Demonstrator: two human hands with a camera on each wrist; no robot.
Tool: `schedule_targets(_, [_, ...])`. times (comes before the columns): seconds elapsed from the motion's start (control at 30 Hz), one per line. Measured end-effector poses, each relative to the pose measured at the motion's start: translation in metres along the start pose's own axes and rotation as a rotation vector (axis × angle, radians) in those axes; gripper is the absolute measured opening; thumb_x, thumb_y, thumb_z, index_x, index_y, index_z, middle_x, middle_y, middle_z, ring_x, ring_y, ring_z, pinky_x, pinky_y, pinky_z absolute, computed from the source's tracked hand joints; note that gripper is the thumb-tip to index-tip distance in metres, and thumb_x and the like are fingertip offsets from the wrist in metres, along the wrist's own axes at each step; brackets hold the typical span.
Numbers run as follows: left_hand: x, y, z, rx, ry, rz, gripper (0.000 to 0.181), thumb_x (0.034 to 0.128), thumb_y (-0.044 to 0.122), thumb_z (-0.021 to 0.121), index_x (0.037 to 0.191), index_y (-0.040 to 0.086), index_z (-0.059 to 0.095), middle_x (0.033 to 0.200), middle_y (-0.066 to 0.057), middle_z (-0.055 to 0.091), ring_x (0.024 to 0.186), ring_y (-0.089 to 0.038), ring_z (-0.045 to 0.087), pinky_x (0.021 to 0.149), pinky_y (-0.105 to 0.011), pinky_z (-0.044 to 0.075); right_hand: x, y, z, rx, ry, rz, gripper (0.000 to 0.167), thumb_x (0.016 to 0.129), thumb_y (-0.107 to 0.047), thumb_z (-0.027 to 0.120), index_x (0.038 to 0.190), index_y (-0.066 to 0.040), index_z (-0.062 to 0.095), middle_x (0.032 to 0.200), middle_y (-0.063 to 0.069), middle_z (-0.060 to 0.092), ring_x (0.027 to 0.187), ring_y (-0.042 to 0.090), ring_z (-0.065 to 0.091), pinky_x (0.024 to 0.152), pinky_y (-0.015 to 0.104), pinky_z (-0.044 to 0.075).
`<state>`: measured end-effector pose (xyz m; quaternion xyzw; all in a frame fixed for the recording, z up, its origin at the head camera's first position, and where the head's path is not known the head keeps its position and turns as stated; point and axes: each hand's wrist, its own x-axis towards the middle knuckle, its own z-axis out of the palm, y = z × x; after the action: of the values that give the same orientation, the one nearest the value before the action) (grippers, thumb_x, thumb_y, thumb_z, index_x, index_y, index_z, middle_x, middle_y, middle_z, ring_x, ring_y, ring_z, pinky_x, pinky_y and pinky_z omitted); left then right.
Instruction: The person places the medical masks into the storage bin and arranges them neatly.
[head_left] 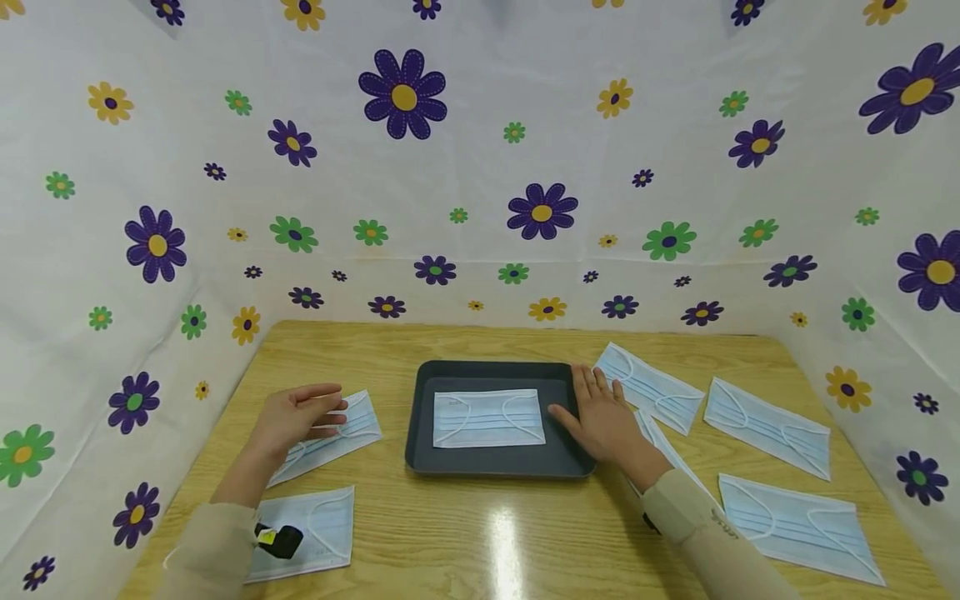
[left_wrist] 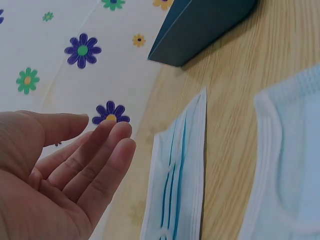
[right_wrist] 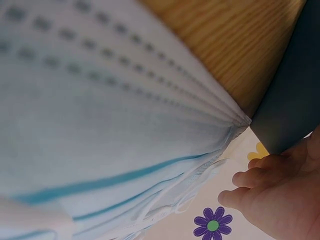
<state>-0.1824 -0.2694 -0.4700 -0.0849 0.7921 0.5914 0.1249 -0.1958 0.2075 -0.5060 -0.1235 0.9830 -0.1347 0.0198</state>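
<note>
A pale blue face mask (head_left: 489, 418) lies flat inside a dark tray (head_left: 495, 464), midway between the left and right edges of a wooden table (head_left: 420, 533). The right hand (head_left: 607, 421), fingers extended, lies across the tray's right edge; the left hand (head_left: 300, 417), fingers loosely bent (thumb apart, nothing gripped), hovers over a second mask (head_left: 354, 432) toward the table's left edge. Four more masks (head_left: 767, 429) lie toward the right edge.

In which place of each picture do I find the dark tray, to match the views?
Head: tray just below centre.
Left wrist: tray at top edge, partly cut off.
Right wrist: tray at upper right, partly cut off.
Shared landmark: flowered cloth.
</note>
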Motion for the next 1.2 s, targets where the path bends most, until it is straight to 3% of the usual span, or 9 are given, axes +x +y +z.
schedule_targets(0.2, [-0.001,-0.012,-0.022,0.020,0.032,-0.038,0.059,0.1068,0.031,0.065,0.153,-0.002,0.051,0.123,-0.008,0.078,0.106,-0.023,0.079,0.091,-0.037,0.064,0.000,0.000,-0.001,0.001,-0.001,0.000,0.089,0.109,-0.054,0.049,0.165,0.009,0.018,0.170,0.032,0.024,0.158,0.053,0.021,0.125,0.072,0.017])
schedule_targets(0.67, [-0.013,-0.040,-0.069,0.043,0.112,-0.129,0.063,0.1080,0.033,0.062,0.157,-0.004,0.045,0.116,-0.001,0.078,0.099,-0.015,0.079,0.088,-0.031,0.063,0.000,-0.001,-0.001,0.001,-0.002,-0.004,0.089,0.109,-0.053,0.048,0.164,0.009,0.018,0.170,0.032,0.024,0.158,0.053,0.021,0.125,0.072,0.018])
schedule_targets(0.93, [-0.017,-0.052,-0.088,0.003,0.129,-0.187,0.061,0.1094,0.025,0.059,0.158,-0.006,0.040,0.106,0.007,0.078,0.090,-0.008,0.078,0.082,-0.028,0.064,0.000,0.000,-0.001,0.010,-0.006,0.001,0.089,0.109,-0.053,0.049,0.165,0.009,0.017,0.170,0.032,0.024,0.158,0.053,0.021,0.125,0.072,0.018])
schedule_targets(1.2, [-0.020,-0.059,-0.097,0.007,0.185,-0.235,0.061,0.1067,0.026,0.064,0.153,-0.009,0.046,0.090,0.009,0.077,0.080,-0.010,0.078,0.077,-0.028,0.064,0.000,-0.001,-0.001,0.010,-0.005,-0.004,0.089,0.109,-0.053,0.048,0.165,0.009,0.017,0.170,0.032,0.024,0.158,0.053,0.021,0.125,0.071,0.019])
